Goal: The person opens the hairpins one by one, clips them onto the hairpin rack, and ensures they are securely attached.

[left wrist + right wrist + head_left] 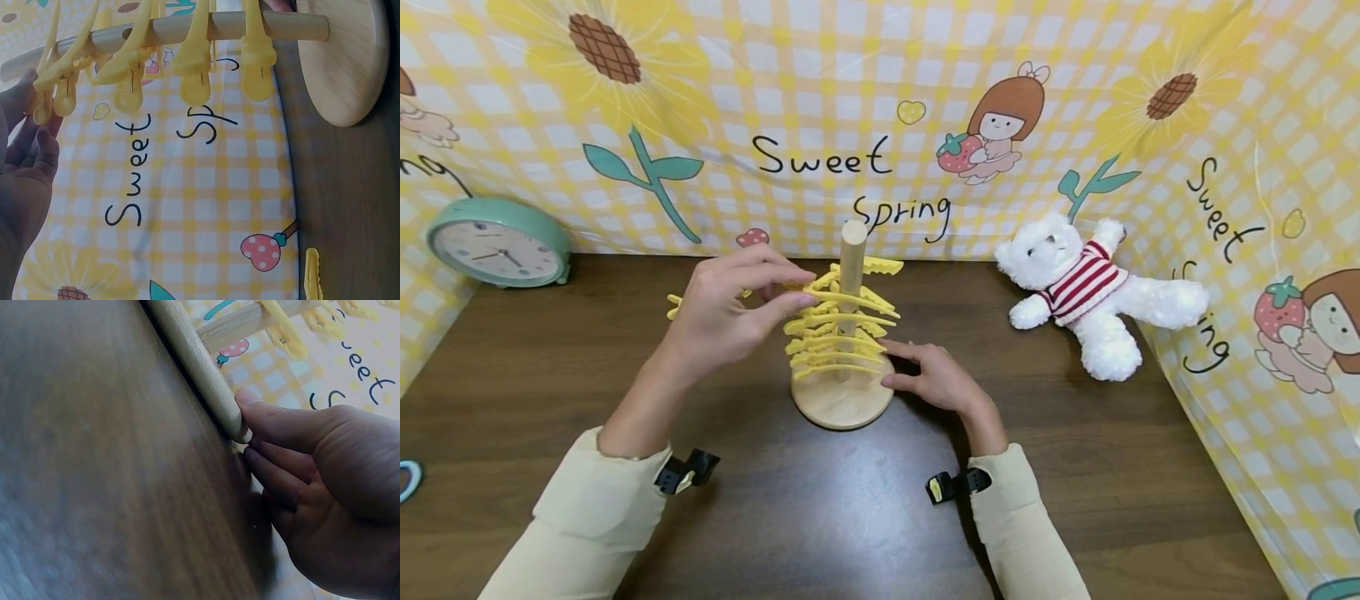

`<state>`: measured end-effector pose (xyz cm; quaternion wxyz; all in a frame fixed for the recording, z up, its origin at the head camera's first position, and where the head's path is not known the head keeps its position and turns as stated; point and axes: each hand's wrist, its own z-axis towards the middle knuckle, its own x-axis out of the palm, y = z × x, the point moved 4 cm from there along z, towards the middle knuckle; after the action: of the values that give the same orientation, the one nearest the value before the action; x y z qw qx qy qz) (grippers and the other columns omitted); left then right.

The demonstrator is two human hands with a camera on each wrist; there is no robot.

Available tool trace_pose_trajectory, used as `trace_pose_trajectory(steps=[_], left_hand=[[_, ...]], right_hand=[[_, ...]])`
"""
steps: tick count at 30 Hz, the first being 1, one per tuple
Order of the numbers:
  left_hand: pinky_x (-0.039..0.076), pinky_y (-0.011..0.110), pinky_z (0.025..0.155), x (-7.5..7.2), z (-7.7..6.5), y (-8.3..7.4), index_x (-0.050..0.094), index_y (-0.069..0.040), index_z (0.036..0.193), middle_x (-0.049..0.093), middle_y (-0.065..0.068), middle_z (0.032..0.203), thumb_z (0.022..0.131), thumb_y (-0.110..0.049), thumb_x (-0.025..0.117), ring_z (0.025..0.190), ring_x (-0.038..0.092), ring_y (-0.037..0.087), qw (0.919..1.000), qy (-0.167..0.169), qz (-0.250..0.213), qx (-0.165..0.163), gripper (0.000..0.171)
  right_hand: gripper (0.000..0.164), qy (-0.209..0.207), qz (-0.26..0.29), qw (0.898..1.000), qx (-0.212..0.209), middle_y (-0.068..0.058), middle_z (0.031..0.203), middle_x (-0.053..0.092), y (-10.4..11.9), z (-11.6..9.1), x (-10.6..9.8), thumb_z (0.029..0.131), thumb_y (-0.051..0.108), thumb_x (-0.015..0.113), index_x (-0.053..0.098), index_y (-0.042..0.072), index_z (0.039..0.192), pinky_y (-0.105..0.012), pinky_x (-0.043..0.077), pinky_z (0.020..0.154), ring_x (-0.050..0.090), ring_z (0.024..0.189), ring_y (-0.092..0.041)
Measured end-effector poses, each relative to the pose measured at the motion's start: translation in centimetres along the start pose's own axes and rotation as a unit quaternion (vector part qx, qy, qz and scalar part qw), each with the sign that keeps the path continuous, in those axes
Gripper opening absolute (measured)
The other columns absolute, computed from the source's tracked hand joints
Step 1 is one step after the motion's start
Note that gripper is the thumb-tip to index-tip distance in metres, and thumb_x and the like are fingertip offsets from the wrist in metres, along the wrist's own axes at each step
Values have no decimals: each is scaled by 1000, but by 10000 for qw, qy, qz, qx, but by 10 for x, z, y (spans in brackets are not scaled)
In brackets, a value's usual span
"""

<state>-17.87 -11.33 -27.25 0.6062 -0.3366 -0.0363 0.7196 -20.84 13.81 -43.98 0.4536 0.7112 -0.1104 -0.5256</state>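
Observation:
A wooden post (853,250) rises upright from a round wooden base (842,408) in the middle of the table. Several yellow plastic spring clips (195,69) are clamped along the post, one above another. My left hand (718,312) pinches the tail of the topmost clip (853,298) between thumb and fingers, its long jaws lying across the post. Low on the right side, my right hand (942,379) grips the rim of the base; in the right wrist view its thumb (250,403) lies on top and the fingers are at the edge.
Another yellow clip (312,275) lies on the table behind my left hand. A green alarm clock (501,246) stands at the back left, a white teddy bear (1086,292) lies at the right, and a blue ring-shaped handle (409,481) shows at the left edge. Checked cloth backs the table.

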Motion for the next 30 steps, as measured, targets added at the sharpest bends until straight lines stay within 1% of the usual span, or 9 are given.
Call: trace_pose_trajectory(steps=[3,5,13,15,19,24,30], left_hand=[[41,18,62,1,1,0,77,5,94,72,6,86,74,12,84,68,52,11,9999,93,-38,9,22],[42,19,63,1,1,0,77,4,95,72,6,87,76,11,84,69,53,11,9999,144,-57,-41,21],[48,22,66,-3,-4,5,77,-2,94,73,1,87,73,10,85,69,58,10,9983,80,-347,-460,25],[49,22,67,-2,-6,7,77,-2,95,74,1,88,73,9,85,70,59,10,9975,87,-436,-544,26],[49,24,66,-2,-8,7,78,-3,96,74,2,88,73,11,85,71,58,12,9953,-9,-660,-714,28],[52,25,68,-4,-10,7,77,1,98,73,4,88,72,16,83,74,60,15,9919,-85,-926,-870,31],[55,27,72,-5,-12,11,74,7,101,73,9,93,69,21,82,78,64,18,9889,-58,-1153,-932,35]], right_hand=[[56,2,-27,10000,-20,-9,145,56,1,0,0,95,21,74,55,11,146,-43,38,113,47,138,-25],[56,-8,-22,10000,-15,-9,144,56,1,0,-1,95,21,75,56,11,146,-42,39,112,47,138,-25],[56,-25,-7,10000,23,-8,144,57,1,0,-1,94,22,75,56,12,146,-44,37,113,47,138,-26],[56,-7,-13,10000,55,-8,144,56,0,-1,-1,94,22,75,56,12,146,-44,36,114,46,139,-26],[57,12,-13,10000,94,-7,145,56,-1,-1,0,95,22,75,55,13,147,-44,34,115,45,140,-26],[57,8,-6,10000,46,-6,145,56,-2,0,0,95,22,74,55,12,147,-44,34,115,45,140,-27],[57,9,-24,10000,52,-8,145,56,-1,1,0,95,22,74,55,12,147,-45,35,115,46,139,-27]])
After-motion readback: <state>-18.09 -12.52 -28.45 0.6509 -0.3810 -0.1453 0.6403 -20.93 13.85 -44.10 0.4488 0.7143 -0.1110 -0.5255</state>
